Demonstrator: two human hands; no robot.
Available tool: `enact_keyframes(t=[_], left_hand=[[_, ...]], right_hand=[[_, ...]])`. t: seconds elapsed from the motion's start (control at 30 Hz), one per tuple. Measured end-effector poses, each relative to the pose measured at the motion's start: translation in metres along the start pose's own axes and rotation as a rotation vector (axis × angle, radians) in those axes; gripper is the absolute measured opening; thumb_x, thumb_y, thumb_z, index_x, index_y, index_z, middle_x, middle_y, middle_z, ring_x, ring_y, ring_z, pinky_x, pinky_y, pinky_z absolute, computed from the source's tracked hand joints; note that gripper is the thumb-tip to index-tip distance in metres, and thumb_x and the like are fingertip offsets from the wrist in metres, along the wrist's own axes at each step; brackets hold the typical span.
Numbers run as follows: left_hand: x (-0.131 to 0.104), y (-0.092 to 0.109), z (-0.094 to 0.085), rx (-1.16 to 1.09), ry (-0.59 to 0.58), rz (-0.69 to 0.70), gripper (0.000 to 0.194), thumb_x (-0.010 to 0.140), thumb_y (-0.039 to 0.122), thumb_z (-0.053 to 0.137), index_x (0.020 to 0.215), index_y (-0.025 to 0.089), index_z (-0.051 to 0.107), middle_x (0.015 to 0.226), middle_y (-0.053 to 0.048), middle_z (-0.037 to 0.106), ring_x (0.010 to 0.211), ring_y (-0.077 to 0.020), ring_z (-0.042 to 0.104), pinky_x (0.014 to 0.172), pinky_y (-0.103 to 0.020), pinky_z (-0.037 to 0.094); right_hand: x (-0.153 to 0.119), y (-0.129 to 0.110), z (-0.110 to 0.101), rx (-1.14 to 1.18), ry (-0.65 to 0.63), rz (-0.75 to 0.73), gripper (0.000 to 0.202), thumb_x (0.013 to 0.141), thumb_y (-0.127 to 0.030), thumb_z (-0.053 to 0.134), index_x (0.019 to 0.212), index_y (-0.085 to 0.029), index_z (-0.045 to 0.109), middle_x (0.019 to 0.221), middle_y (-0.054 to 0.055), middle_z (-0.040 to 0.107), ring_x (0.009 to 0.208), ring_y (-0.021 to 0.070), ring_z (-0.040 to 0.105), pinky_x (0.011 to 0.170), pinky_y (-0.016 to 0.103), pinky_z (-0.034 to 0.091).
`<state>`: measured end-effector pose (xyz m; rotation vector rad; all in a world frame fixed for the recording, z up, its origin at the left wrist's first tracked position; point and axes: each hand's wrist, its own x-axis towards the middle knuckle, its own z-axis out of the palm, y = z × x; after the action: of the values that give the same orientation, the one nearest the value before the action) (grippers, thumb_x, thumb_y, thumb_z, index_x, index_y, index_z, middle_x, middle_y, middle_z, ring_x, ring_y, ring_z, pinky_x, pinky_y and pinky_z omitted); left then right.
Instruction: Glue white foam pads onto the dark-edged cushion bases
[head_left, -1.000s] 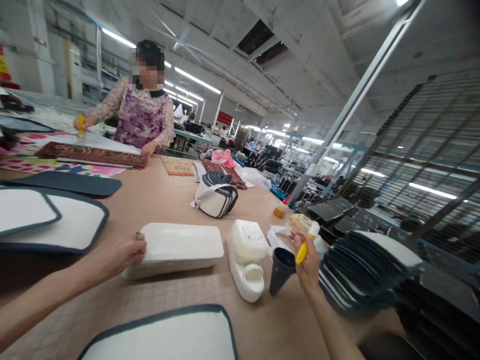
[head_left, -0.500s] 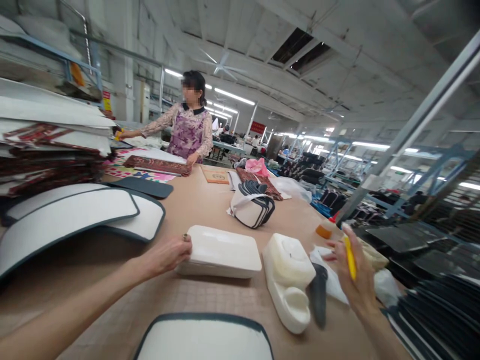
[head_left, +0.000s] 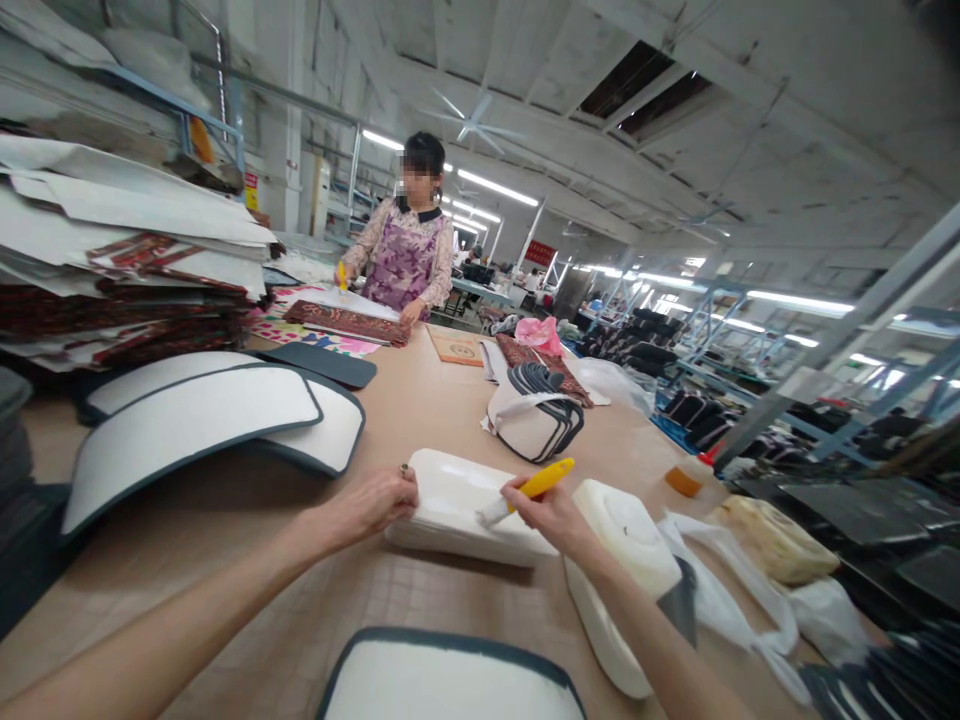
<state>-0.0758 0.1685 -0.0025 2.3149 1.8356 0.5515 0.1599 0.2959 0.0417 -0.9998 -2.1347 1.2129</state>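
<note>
In the middle of the table lies a stack of white rounded panels [head_left: 450, 490]. My left hand [head_left: 379, 500], with a ring on one finger, is closed at the stack's left end, fingertips gripping its edge. A yellow-handled brush [head_left: 546, 478] is held in my right hand [head_left: 551, 510]. The pale bristles touch the upper face of the top panel. Under my right forearm stands a cream plastic container [head_left: 630, 540], partly hidden by the arm. Closest to me is a white panel with a dark border [head_left: 454, 685].
Curved dark-edged panels [head_left: 202, 425] lie to the left, below a tall pile of sheets [head_left: 127, 260]. Beyond the stack sits a bundle of dark-trimmed pieces [head_left: 532, 415]. An orange glue bottle [head_left: 690, 475] stands right. Across the table a co-worker [head_left: 409, 245] holds another yellow-handled brush.
My right hand has swung left from beyond the container, bringing the brush onto the top white panel. My left hand keeps its place at the stack. The co-worker's brush hand moved in over their work.
</note>
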Motion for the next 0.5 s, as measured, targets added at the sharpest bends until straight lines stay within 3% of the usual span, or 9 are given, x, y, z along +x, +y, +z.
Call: enact_keyframes(t=[0.07, 0.13, 0.23, 0.27, 0.37, 0.43, 0.5], left_hand=[[0.001, -0.003, 0.001, -0.02, 0.0, 0.001, 0.016, 0.078, 0.007, 0.053, 0.067, 0.017, 0.061, 0.08, -0.001, 0.062, 0.076, -0.0158, 0.057, 0.066, -0.023, 0.036], [-0.005, 0.002, -0.003, -0.046, 0.015, -0.003, 0.014, 0.078, 0.006, 0.053, 0.079, 0.017, 0.063, 0.095, -0.004, 0.062, 0.089, -0.0181, 0.055, 0.076, -0.025, 0.038], [-0.036, 0.035, -0.02, -0.13, 0.131, -0.019, 0.026, 0.079, 0.007, 0.052, 0.102, 0.018, 0.059, 0.119, -0.007, 0.051, 0.107, -0.0215, 0.047, 0.092, -0.03, 0.034], [-0.053, 0.052, -0.027, -0.189, 0.149, -0.003, 0.024, 0.081, 0.007, 0.049, 0.1, 0.019, 0.059, 0.115, -0.006, 0.052, 0.102, -0.0194, 0.049, 0.09, -0.029, 0.036], [-0.108, 0.113, -0.043, -0.376, -0.056, 0.124, 0.031, 0.078, 0.004, 0.045, 0.096, 0.026, 0.057, 0.104, 0.001, 0.058, 0.091, -0.0135, 0.054, 0.079, -0.02, 0.041], [-0.138, 0.145, -0.044, -0.331, -0.171, 0.143, 0.028, 0.078, 0.007, 0.049, 0.098, 0.026, 0.056, 0.106, -0.001, 0.058, 0.093, -0.0168, 0.054, 0.079, -0.023, 0.042], [-0.156, 0.163, -0.039, -0.26, -0.242, 0.134, 0.024, 0.079, 0.01, 0.05, 0.099, 0.024, 0.055, 0.103, -0.005, 0.06, 0.092, -0.0203, 0.053, 0.078, -0.028, 0.043]], right_hand=[[-0.009, 0.003, -0.019, -0.031, 0.061, 0.029, 0.041, 0.055, -0.057, 0.064, 0.059, -0.017, 0.058, 0.046, -0.004, 0.044, 0.044, 0.0097, 0.037, 0.042, 0.024, 0.03], [-0.029, 0.001, -0.042, -0.063, 0.14, 0.063, 0.041, 0.054, -0.057, 0.066, 0.059, -0.017, 0.057, 0.045, -0.004, 0.043, 0.044, 0.0096, 0.036, 0.042, 0.023, 0.028], [-0.072, -0.014, -0.057, -0.075, 0.184, 0.103, 0.04, 0.064, -0.056, 0.065, 0.071, -0.018, 0.059, 0.047, -0.005, 0.042, 0.044, 0.0095, 0.036, 0.041, 0.022, 0.028], [-0.088, -0.022, -0.054, -0.063, 0.177, 0.113, 0.039, 0.067, -0.055, 0.064, 0.076, -0.018, 0.06, 0.05, -0.005, 0.044, 0.045, 0.0095, 0.037, 0.041, 0.022, 0.028], [-0.129, -0.049, -0.023, -0.023, 0.104, 0.097, 0.035, 0.072, -0.053, 0.062, 0.081, -0.019, 0.061, 0.059, -0.003, 0.049, 0.05, 0.01, 0.041, 0.044, 0.022, 0.031], [-0.143, -0.065, 0.009, -0.011, -0.017, 0.028, 0.03, 0.076, -0.05, 0.059, 0.079, -0.02, 0.061, 0.063, -0.002, 0.052, 0.055, 0.0111, 0.044, 0.049, 0.022, 0.035], [-0.147, -0.076, 0.037, -0.002, -0.169, -0.059, 0.025, 0.08, -0.044, 0.056, 0.079, -0.02, 0.061, 0.069, -0.001, 0.056, 0.063, 0.012, 0.049, 0.058, 0.022, 0.04]])
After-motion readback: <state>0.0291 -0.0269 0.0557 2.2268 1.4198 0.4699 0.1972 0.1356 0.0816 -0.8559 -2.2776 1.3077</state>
